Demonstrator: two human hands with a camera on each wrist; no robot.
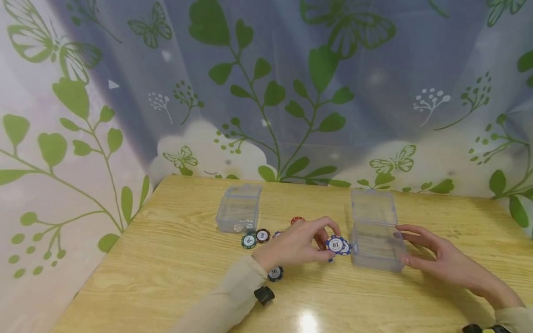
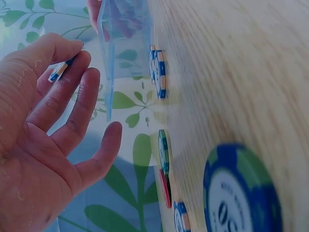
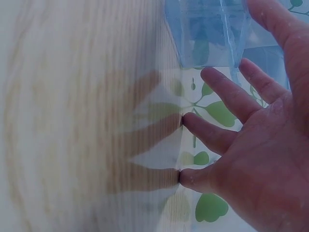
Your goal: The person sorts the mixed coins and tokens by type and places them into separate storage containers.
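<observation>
My left hand point(image 1: 293, 245) pinches a blue-and-white poker chip point(image 1: 335, 244) marked 10 between thumb and fingers, above the table. In the left wrist view this chip point(image 2: 62, 70) shows edge-on at the fingertips. Close to it, two blue-and-white chips point(image 2: 160, 75) lie on the table beside the right clear plastic box point(image 1: 376, 252). That box stands with its lid point(image 1: 374, 206) raised. At its right side is my right hand point(image 1: 443, 259), thumb and fingers extended and touching the box. The right wrist view shows those fingers point(image 3: 224, 89) spread.
Left of my left hand lie a green chip point(image 1: 249, 240), a black chip point(image 1: 263, 236), a dark chip point(image 1: 275, 273) marked 50 and a red chip point(image 1: 297, 219). A second clear box point(image 1: 237, 210) holds small round pieces point(image 1: 238, 228). Behind the table hangs a patterned curtain point(image 1: 266, 92).
</observation>
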